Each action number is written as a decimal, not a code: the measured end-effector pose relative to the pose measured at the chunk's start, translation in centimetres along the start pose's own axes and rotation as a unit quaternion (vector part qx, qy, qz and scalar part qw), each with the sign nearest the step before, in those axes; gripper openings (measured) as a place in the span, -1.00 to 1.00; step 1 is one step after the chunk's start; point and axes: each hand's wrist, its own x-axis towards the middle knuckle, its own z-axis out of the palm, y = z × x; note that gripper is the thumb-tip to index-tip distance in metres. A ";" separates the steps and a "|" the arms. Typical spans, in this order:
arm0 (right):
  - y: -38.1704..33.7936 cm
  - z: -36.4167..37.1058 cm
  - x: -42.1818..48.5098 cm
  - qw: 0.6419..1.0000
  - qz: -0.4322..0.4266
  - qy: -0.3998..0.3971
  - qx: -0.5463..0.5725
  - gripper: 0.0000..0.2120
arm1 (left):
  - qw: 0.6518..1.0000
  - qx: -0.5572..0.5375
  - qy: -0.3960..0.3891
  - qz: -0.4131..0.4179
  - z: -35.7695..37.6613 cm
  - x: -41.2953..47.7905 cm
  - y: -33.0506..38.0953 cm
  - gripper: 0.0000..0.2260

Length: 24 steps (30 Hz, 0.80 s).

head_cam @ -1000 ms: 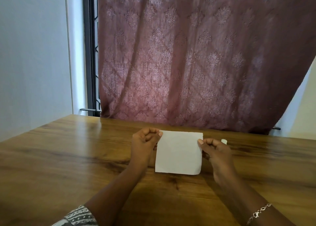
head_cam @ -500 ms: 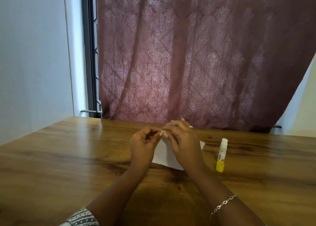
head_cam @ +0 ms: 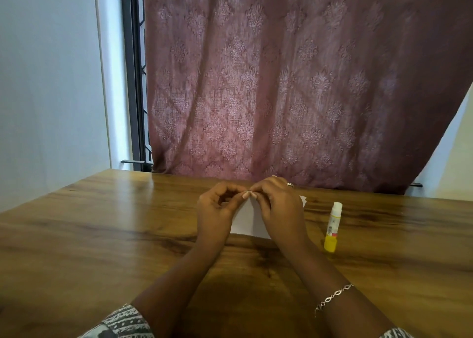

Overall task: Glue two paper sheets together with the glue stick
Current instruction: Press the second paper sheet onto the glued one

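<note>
Curtain (head_cam: 281, 82): patterned maroon cloth hanging behind the tabletop's far edge.
Tabletop (head_cam: 102, 235): glossy brown wood; it carries everything named below.
Paper (head_cam: 249, 220): white, near the middle and closer to the far edge than the near one; mostly hidden by the hands; I cannot tell whether it is one sheet or two stacked.
Left hand (head_cam: 215, 209): fingers curled, pinching the paper's far left corner; it has hardly shifted in the last second.
Right hand (head_cam: 279, 207): a second ago it pinched the paper's right edge; now it has crossed over, fingertips nipping that same far left corner, touching the left thumb.
Glue stick (head_cam: 332, 226): uncovered by that crossing; it seems to stand on its yellow end just right of the paper, white cap on, untouched.
Meaning: the sheets look to be getting teased apart at the corner; gluing not yet begun.
</note>
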 end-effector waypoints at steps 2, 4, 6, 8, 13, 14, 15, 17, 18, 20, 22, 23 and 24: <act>0.0 0.0 0.0 1.000 -0.003 -0.009 0.001 -0.88 | 1.000 0.006 -0.008 0.003 0.0 0.0 0.0 -0.78; 0.2 0.0 0.0 1.000 -0.007 -0.015 0.003 -0.85 | 1.000 0.016 -0.018 0.008 0.0 0.0 0.0 -0.77; 0.3 0.1 0.0 1.000 -0.012 -0.016 0.010 -0.77 | 0.999 0.022 -0.028 0.013 0.0 0.0 0.0 -0.79; 0.3 0.1 -0.1 1.000 -0.016 -0.016 0.017 -0.73 | 0.999 0.015 -0.031 0.015 0.0 0.0 -0.2 -0.87; 0.1 0.0 -0.1 0.999 -0.026 -0.020 0.019 -0.74 | 0.999 0.001 -0.037 0.014 0.1 0.1 -0.1 -0.92; 0.2 -0.1 0.0 0.999 -0.027 -0.019 0.019 -0.74 | 0.999 0.004 -0.035 0.015 0.0 0.1 -0.1 -0.91; 0.2 -0.1 0.1 0.999 -0.025 -0.020 0.021 -0.74 | 0.999 0.007 -0.031 0.014 0.0 0.2 -0.1 -0.92; 0.4 -0.3 0.1 0.999 -0.019 -0.020 0.023 -0.74 | 1.000 0.004 -0.019 0.004 -0.1 0.3 0.0 -0.91; 0.6 -0.4 0.2 0.999 -0.015 -0.017 0.023 -0.73 | 1.000 -0.001 -0.011 -0.001 -0.2 0.4 -0.1 -0.87; 1.0 -0.8 0.2 1.000 -0.002 -0.013 0.022 -0.74 | 1.000 -0.009 0.003 -0.006 -0.4 0.6 0.0 -0.79; 1.5 -1.1 0.3 1.000 0.011 -0.015 0.019 -0.80 | 1.000 -0.007 0.011 -0.004 -0.5 0.6 0.2 -0.77; 1.7 -1.3 0.3 1.000 0.017 -0.016 0.018 -0.82 | 1.000 -0.006 0.013 -0.004 -0.5 0.6 0.4 -0.77; 1.9 -1.5 0.3 1.000 0.021 -0.016 0.016 -0.83 | 1.000 -0.007 0.014 -0.004 -0.5 0.7 0.4 -0.77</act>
